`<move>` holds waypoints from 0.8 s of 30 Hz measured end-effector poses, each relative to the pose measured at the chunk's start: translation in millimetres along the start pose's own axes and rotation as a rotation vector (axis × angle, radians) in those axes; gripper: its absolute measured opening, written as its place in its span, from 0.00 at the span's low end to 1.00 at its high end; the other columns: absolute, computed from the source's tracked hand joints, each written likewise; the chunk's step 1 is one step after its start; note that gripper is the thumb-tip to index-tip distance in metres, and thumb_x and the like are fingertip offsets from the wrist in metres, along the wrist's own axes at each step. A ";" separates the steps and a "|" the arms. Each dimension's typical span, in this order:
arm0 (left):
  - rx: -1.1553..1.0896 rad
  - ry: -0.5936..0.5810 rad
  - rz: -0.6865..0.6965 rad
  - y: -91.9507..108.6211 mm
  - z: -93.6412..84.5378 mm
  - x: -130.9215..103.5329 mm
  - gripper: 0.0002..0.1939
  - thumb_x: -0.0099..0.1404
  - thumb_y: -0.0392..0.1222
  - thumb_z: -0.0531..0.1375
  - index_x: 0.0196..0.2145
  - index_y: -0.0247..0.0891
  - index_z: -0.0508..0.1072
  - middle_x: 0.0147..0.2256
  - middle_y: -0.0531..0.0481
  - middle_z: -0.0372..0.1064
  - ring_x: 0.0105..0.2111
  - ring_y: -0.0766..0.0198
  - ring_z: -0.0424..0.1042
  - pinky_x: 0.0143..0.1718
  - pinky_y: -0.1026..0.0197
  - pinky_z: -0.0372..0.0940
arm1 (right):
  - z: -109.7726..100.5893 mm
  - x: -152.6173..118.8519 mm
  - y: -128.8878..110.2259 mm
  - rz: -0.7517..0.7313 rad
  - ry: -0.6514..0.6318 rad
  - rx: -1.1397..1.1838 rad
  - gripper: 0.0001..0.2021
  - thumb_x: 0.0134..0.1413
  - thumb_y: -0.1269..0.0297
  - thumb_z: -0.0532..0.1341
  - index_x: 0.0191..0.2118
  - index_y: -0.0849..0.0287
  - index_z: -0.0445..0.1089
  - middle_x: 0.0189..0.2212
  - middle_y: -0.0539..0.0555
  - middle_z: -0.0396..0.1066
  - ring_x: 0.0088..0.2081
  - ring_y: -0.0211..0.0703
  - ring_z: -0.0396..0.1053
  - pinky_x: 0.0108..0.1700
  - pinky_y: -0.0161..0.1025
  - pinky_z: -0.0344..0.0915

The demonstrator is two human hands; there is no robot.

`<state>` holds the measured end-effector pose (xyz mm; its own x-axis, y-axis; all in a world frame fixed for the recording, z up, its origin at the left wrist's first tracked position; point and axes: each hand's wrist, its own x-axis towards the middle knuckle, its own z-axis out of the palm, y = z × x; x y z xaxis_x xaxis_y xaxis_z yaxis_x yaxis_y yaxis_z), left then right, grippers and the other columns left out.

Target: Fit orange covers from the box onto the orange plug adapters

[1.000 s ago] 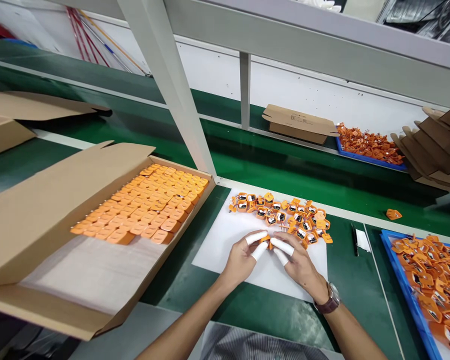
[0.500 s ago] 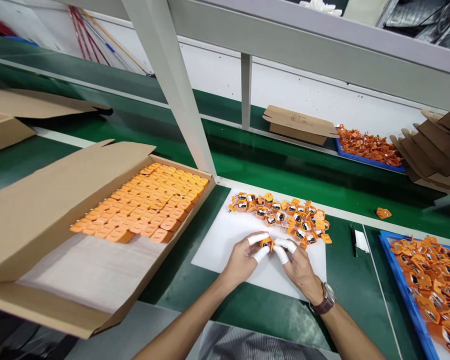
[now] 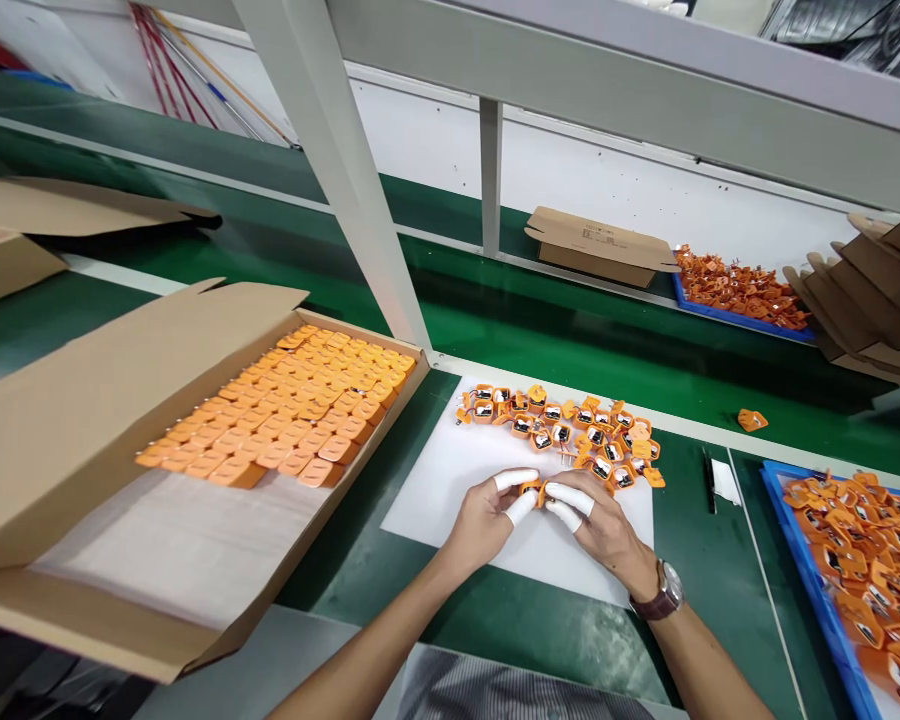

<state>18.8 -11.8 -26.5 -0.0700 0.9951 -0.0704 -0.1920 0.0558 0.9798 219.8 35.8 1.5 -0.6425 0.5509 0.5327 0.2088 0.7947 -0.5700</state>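
Note:
Between the thumb and forefinger of my left hand point(image 3: 487, 515) is a small orange plastic case point(image 3: 529, 488), its open side showing dark parts within. My right hand point(image 3: 596, 520) pinches the orange cover point(image 3: 541, 494) at the right side of that case. White finger cots wrap the thumb and forefinger of each hand. Both hands are just above a white sheet point(image 3: 435, 490). Beyond them on the sheet lies a cluster of open orange cases point(image 3: 562, 434) with wires and loose covers.
A cardboard box point(image 3: 330, 520) at left holds rows of closed orange cases point(image 3: 270, 410). Blue trays of orange parts stand at right point(image 3: 810, 580) and far back point(image 3: 750, 322). A lone orange piece point(image 3: 752, 419) lies on the green belt. A grey post point(image 3: 345, 180) rises behind the box.
My right hand has turned slightly, its wrist shifting right, with the fingers closer on the cover. The left hand holds nearly still. The lone piece on the belt has moved left.

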 end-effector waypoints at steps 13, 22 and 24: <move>-0.091 0.078 -0.073 5.3 -0.8 0.7 0.18 0.53 0.46 0.73 0.40 0.36 0.82 0.40 0.43 0.82 0.40 0.50 0.81 0.47 0.49 0.76 | 25.7 -1.1 -13.8 0.190 0.137 0.072 0.21 0.64 0.76 0.59 0.59 0.50 0.64 0.48 0.58 0.72 0.49 0.48 0.72 0.50 0.48 0.72; -0.133 0.006 -0.107 8.2 -5.8 0.9 0.23 0.53 0.48 0.73 0.46 0.38 0.81 0.49 0.43 0.79 0.50 0.45 0.78 0.57 0.42 0.71 | 17.6 -2.7 -12.4 0.114 0.047 -0.068 0.29 0.65 0.79 0.57 0.66 0.49 0.56 0.54 0.61 0.68 0.54 0.51 0.67 0.55 0.53 0.70; -0.125 0.001 -0.108 6.5 -5.6 0.7 0.22 0.54 0.49 0.73 0.45 0.38 0.81 0.48 0.43 0.80 0.49 0.45 0.79 0.58 0.41 0.70 | 17.2 -1.1 -14.2 0.113 0.033 -0.078 0.29 0.65 0.79 0.57 0.67 0.50 0.55 0.55 0.62 0.67 0.55 0.52 0.67 0.55 0.53 0.70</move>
<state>12.0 -11.2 -21.2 -0.0431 0.9837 -0.1747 -0.3185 0.1522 0.9356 204.9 19.6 -1.7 -0.5875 0.6448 0.4890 0.3357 0.7440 -0.5777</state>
